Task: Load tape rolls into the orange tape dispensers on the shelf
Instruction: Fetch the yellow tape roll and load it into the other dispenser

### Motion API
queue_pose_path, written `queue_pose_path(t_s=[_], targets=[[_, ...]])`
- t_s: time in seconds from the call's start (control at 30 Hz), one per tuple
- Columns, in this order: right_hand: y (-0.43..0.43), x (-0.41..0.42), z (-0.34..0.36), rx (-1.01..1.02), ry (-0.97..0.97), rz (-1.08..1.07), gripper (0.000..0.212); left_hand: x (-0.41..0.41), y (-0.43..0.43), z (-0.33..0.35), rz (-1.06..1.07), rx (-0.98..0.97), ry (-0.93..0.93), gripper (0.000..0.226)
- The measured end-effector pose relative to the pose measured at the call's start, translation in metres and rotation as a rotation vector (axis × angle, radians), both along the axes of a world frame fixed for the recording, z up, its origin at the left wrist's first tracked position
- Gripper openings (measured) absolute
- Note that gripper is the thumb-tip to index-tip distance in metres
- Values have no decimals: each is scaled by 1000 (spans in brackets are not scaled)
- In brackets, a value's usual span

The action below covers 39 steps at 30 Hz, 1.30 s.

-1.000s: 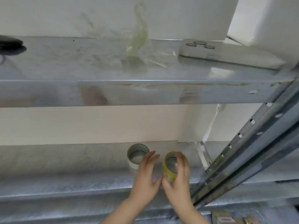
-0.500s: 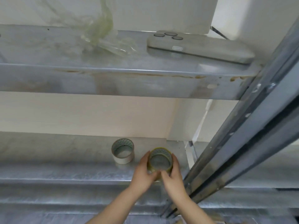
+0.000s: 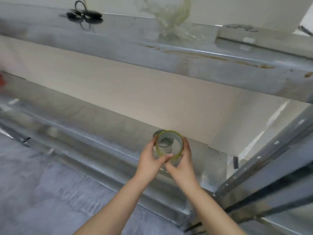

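I hold a yellowish clear tape roll (image 3: pixel 179 140) with both hands above the lower metal shelf (image 3: pixel 94 133). My left hand (image 3: pixel 149 161) grips its left side and bottom, and my right hand (image 3: pixel 182 162) grips its right side. Through and behind the roll's open core shows a second, whitish tape roll (image 3: pixel 158 133) standing on the shelf. A small red-orange object (image 3: pixel 2 82) shows at the far left edge, blurred; I cannot tell whether it is a dispenser.
The upper shelf (image 3: pixel 186 65) carries a phone (image 3: pixel 254 33), crumpled clear tape (image 3: pixel 172 22) and a black cord (image 3: pixel 84 14). A slotted steel upright (image 3: pixel 264 167) runs diagonally on the right. A grey covered surface (image 3: pixel 42 192) lies below left.
The view has swung left and tilted. The yellowish roll has come up off the shelf in both hands and now overlaps the whitish roll behind it.
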State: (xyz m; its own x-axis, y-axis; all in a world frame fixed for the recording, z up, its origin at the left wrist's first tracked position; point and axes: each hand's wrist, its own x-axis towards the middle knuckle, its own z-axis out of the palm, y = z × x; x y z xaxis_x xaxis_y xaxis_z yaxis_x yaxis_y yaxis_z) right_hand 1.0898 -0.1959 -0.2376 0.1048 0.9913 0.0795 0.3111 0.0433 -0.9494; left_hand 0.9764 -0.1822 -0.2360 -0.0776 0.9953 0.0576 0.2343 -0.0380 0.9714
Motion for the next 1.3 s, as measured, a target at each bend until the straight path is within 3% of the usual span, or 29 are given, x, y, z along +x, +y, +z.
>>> queue_pose_path(t_s=[0.17, 0.37, 0.53, 1.3], targets=[[14, -48, 12, 57, -56, 143, 92, -47, -6, 17, 171, 6, 17, 76], [24, -120, 31, 87, -85, 286, 95, -115, -18, 34, 344, 50, -27, 66], [20, -192, 42, 78, -57, 403, 93, -182, -33, 48, 470, 86, -40, 76], [14, -524, 58, 160, 34, 622, 79, -506, -62, 57, 677, 158, -95, 67]])
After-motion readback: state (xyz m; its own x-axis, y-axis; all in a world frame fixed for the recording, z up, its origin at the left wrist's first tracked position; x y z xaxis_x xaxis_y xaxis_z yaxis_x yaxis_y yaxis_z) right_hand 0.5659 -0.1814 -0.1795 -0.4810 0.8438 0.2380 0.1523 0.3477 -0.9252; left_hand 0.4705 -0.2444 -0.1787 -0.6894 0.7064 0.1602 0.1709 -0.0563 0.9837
